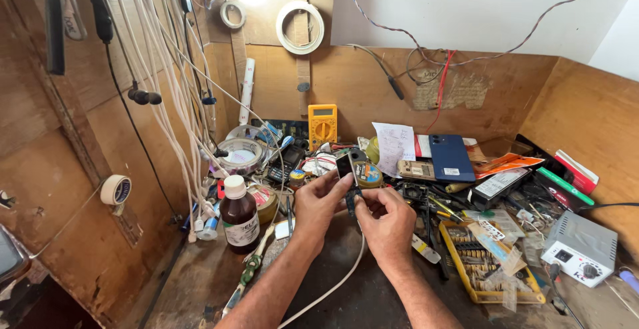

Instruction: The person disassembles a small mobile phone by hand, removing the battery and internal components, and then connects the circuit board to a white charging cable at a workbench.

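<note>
Over the cluttered bench [200,282], my left hand [319,204] and right hand [386,219] pinch a small dark phone part [347,172], upright between closed fingers [341,184], left hand higher; behind it, a yellow multimeter [322,125].

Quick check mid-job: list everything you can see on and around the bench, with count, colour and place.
small dark part: 1, black, held up between both hands
white cable: 1, running from the hands toward the near edge
brown bottle: 1, white cap, left of the hands
multimeter: 1, yellow, against the back wall
phone: 1, blue, back right, lying flat
parts tray: 1, yellow, right of the hands
soldering station: 1, grey-white, far right
tape rolls: several, white, on the walls
hanging cables: many, white and black, left wall
left hand: pinching the part
right hand: pinching the part
</note>
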